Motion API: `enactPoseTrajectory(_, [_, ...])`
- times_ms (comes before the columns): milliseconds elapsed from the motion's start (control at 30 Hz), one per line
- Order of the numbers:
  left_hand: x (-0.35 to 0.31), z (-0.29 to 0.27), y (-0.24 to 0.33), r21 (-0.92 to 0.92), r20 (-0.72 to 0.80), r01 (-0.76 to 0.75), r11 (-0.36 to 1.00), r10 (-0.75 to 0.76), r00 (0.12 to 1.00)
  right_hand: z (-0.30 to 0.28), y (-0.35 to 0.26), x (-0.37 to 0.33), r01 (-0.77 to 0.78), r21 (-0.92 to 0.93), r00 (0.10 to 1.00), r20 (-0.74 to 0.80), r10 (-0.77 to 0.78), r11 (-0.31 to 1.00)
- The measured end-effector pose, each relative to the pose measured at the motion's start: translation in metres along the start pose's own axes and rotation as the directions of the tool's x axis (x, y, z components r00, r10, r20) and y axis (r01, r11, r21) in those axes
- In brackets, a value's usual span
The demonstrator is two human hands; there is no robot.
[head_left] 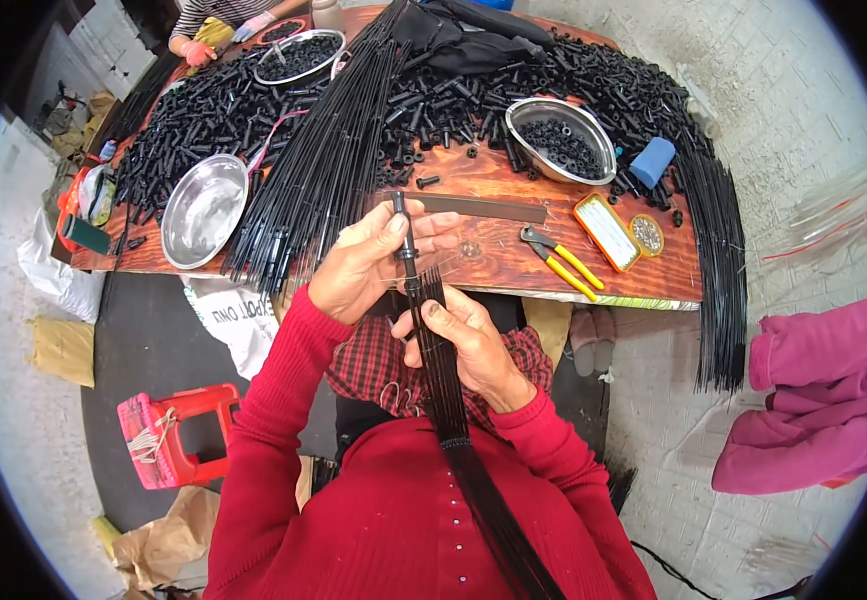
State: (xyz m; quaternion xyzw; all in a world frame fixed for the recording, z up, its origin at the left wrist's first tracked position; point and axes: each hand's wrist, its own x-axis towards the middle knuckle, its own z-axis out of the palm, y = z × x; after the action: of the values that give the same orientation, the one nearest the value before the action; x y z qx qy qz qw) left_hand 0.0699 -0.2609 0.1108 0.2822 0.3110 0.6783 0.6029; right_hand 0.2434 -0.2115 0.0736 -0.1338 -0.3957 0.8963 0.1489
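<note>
A person in a red sweater holds a slim black tubular piece (407, 243) upright, slightly tilted, above the near edge of a reddish wooden desk (494, 255). The left hand (359, 255) pinches the piece near its upper end between thumb and forefinger, with the other fingers spread out behind it toward the right. The right hand (474, 345) is closed around a bundle of thin black rods (442, 385), its thumb pressing near the top, just below the piece's lower end; the rods run down across the sweater front. Whether the piece's lower end is joined to the rods is too crowded to tell. On the desk, the oval metal bowl (552, 109) at the right holds many small black ring-like parts, and the metal bowl (304, 79) at the far left contains a pile of small dark parts. A third metal bowl (204, 212), near the left edge, shows a bare shiny inside. Beside yellow-handled pliers (566, 265) lies an orange box (595, 236) with a white interior, and just beside it a small round dish (662, 238) carries tiny shiny bits. Heaped black pieces (459, 95) surround the two filled bowls. Behind the far-left bowl, a co-worker's gloved hand (197, 53) rests near the heap.
</note>
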Motion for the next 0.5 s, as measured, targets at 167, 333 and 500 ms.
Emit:
enactPoseTrajectory(167, [-0.002,-0.008,-0.009,0.058,-0.022,0.027,0.998,-0.026,0.999,-0.003,0.000,0.000,0.002,0.004,1.000,-0.012,-0.002,1.000])
enactPoseTrajectory(333, [-0.007,-0.021,-0.009,0.234,-0.118,0.033,0.972,-0.006,0.993,-0.001,0.000,-0.001,-0.004,0.025,1.000,-0.012,0.004,1.000])
enactPoseTrajectory(500, [-0.006,-0.016,-0.005,0.268,-0.125,-0.015,0.963,0.050,0.991,-0.002,0.004,0.003,-0.004,-0.004,1.000,-0.010,0.004,1.000])
